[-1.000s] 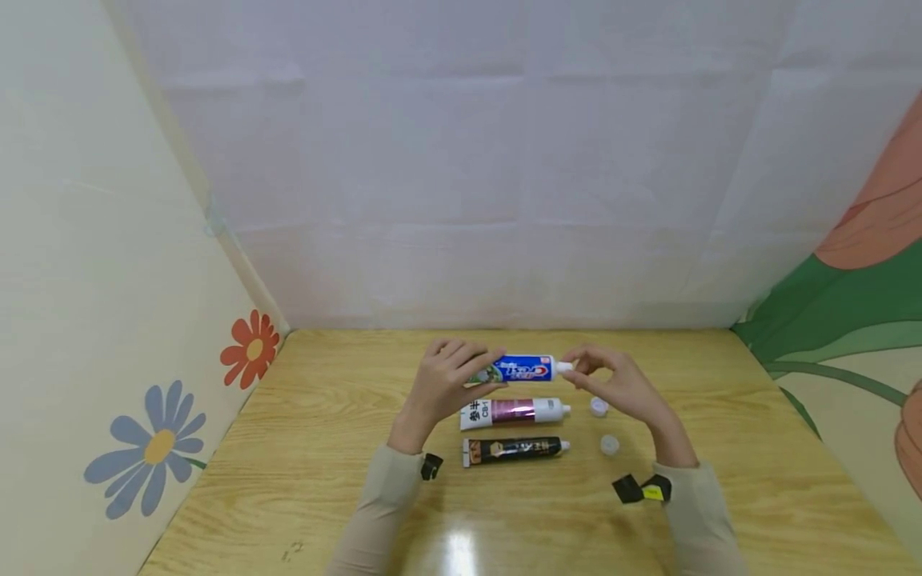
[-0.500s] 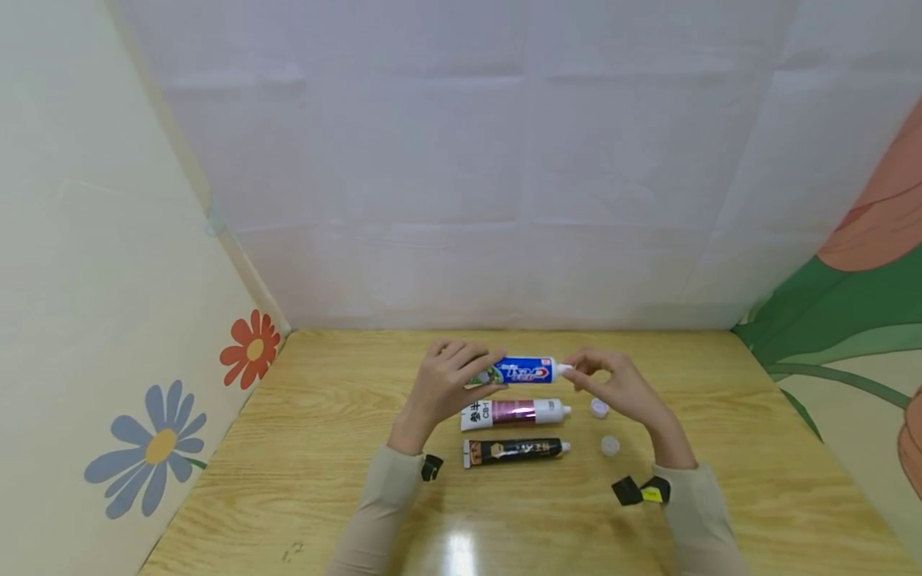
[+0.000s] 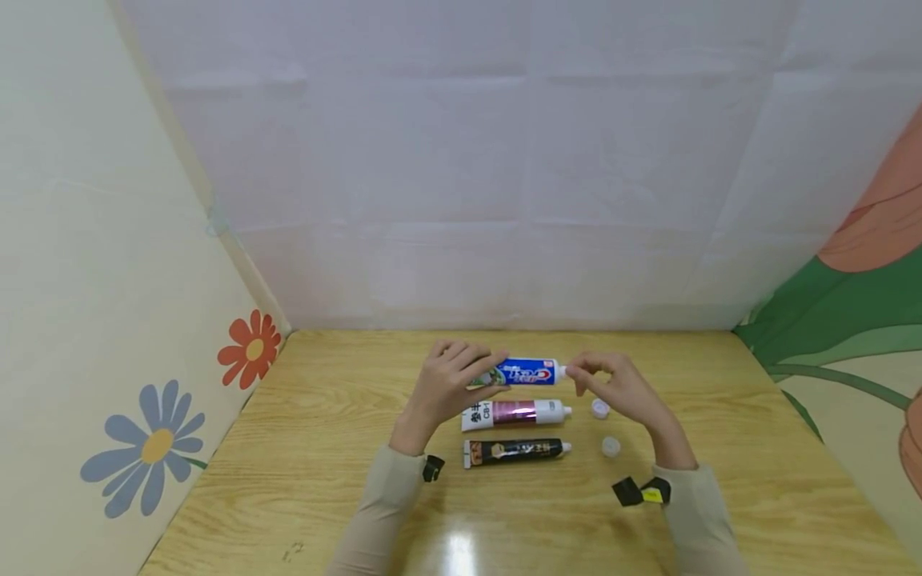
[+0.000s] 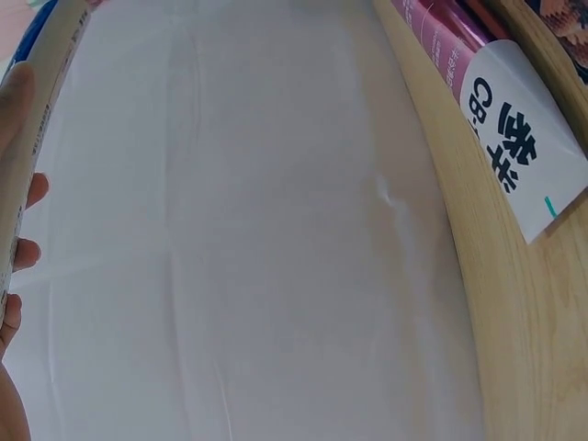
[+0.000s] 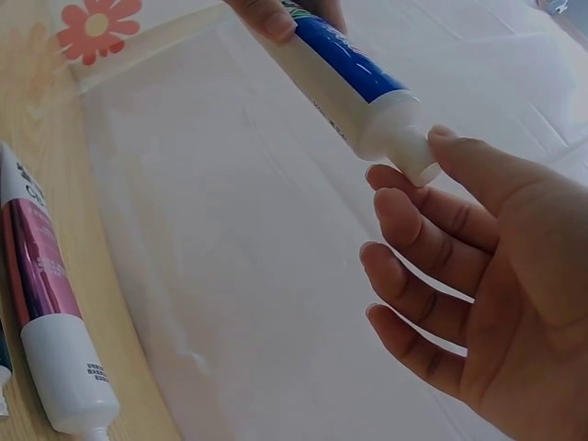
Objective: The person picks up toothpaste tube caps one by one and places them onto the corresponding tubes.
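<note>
A blue and white toothpaste tube [image 3: 531,372] is held level above the table by my left hand [image 3: 448,382], thumb below and fingers over its left part. At its right end, my right hand [image 3: 621,390] pinches the small white cap [image 5: 418,158] between thumb and index finger. The right wrist view shows that hand's other fingers loosely bent, away from the cap. Below the raised tube lie a pink and white toothpaste tube [image 3: 515,412] and a black toothpaste tube [image 3: 515,452], both with bare nozzles pointing right.
Two loose white caps [image 3: 600,409] lie on the wooden table [image 3: 324,480], right of the two lying tubes. A white-covered wall [image 3: 461,200] stands behind the table. Painted side walls flank it, with flowers on the left one.
The toothpaste tube and both hands have shifted very slightly toward me. My right fingers have changed their bend a little at the cap. The lying tubes and loose caps have stayed put.
</note>
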Tool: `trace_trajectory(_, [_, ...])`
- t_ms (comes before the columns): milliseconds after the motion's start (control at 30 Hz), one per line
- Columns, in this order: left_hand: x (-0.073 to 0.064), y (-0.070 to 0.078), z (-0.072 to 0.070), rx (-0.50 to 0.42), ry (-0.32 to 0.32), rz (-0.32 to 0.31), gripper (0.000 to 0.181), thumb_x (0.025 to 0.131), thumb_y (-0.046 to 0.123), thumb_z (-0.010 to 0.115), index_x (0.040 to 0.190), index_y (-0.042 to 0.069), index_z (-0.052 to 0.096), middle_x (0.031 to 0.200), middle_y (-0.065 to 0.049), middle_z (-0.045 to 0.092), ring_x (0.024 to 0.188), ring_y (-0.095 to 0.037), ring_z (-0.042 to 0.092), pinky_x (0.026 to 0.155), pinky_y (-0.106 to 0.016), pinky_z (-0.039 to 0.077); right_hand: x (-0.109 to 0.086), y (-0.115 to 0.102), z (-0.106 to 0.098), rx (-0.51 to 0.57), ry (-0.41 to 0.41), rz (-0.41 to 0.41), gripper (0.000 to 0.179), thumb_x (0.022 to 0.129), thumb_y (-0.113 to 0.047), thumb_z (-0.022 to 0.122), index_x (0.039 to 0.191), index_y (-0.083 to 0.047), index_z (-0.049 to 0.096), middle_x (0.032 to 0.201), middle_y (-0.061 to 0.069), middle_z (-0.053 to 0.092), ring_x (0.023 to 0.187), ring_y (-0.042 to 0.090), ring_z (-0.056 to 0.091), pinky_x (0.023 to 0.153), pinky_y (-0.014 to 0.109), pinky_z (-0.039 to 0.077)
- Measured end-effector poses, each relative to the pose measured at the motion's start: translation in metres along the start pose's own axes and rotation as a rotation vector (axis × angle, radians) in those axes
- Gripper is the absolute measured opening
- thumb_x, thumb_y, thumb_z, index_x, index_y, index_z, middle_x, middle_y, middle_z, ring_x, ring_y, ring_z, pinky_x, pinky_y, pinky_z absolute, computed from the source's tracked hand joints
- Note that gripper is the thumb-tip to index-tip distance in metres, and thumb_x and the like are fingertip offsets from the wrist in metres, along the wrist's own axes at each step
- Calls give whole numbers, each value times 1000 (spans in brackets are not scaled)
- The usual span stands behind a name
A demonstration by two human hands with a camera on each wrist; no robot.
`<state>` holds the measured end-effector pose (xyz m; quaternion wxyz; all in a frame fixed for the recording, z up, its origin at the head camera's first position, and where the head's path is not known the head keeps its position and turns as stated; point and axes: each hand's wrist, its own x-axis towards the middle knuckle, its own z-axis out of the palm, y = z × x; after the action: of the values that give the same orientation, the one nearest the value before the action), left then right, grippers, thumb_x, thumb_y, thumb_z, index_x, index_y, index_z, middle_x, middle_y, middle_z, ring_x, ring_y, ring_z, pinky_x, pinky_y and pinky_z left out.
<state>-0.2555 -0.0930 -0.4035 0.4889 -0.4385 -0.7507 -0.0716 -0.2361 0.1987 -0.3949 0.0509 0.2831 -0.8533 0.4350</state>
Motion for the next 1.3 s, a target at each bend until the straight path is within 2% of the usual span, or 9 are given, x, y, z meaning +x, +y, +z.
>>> trace_trajectory(233, [2, 2, 0, 4, 2, 2, 51, 74, 47, 73, 117, 21, 65, 94, 4, 65, 82, -12, 58, 74, -29, 45, 0, 3, 0, 15, -4, -14, 29, 96, -21, 51, 69, -17, 63, 81, -3, 66, 89, 16, 61, 81, 40, 47])
trace_trajectory(367, [2, 3, 1, 11, 2, 1, 50, 74, 48, 73, 115, 20, 66, 94, 4, 65, 82, -12, 57, 75, -29, 45, 0, 1, 0, 9, -3, -12, 35, 97, -18, 49, 65, -13, 61, 82, -5, 66, 86, 16, 62, 81, 37, 47])
trace_trajectory(500, [2, 4, 2, 13, 6, -1, 51, 74, 48, 73, 116, 21, 66, 93, 4, 65, 81, -12, 57, 75, -29, 45, -1, -14, -2, 7, -7, -23, 35, 98, -12, 46, 65, -12, 61, 74, -4, 65, 78, 13, 60, 77, 33, 47])
trace_trajectory(633, [2, 4, 2, 13, 7, -2, 51, 74, 49, 72, 117, 22, 65, 93, 5, 65, 81, -12, 57, 75, -29, 45, -1, -30, -5, 23, -23, -38, 35, 98, -8, 43, 68, -12, 62, 65, 4, 63, 69, 16, 59, 75, 33, 45])
trace_trajectory(767, [2, 4, 2, 12, 5, -1, 50, 74, 49, 72, 116, 21, 66, 93, 5, 65, 81, -12, 57, 76, -29, 45, -2, -34, -5, 43, -34, -26, 37, 99, -8, 41, 68, -11, 62, 61, 8, 61, 61, 18, 58, 70, 30, 46])
trace_trajectory(967, [1, 5, 2, 5, 2, -5, 50, 74, 48, 73, 116, 21, 65, 94, 5, 65, 82, -12, 57, 76, -29, 45, -2, -36, -5, 83, -47, -16, 40, 100, -8, 39, 66, -9, 60, 59, 9, 59, 55, 16, 55, 58, 26, 45])
trace_trajectory(1167, [2, 5, 1, -4, 11, -15, 49, 74, 47, 73, 113, 20, 67, 94, 4, 66, 83, -12, 58, 76, -29, 45, -3, -30, -5, 90, -37, -17, 35, 100, -8, 37, 75, -5, 62, 64, 11, 61, 63, 25, 57, 64, 27, 45])
trace_trajectory(1300, [3, 5, 1, -5, 25, -18, 48, 73, 47, 74, 112, 20, 68, 93, 4, 66, 82, -12, 58, 75, -29, 44, -3, -13, -5, 42, -7, -12, 27, 99, -10, 40, 85, -9, 63, 68, 5, 61, 68, 17, 58, 72, 31, 45])
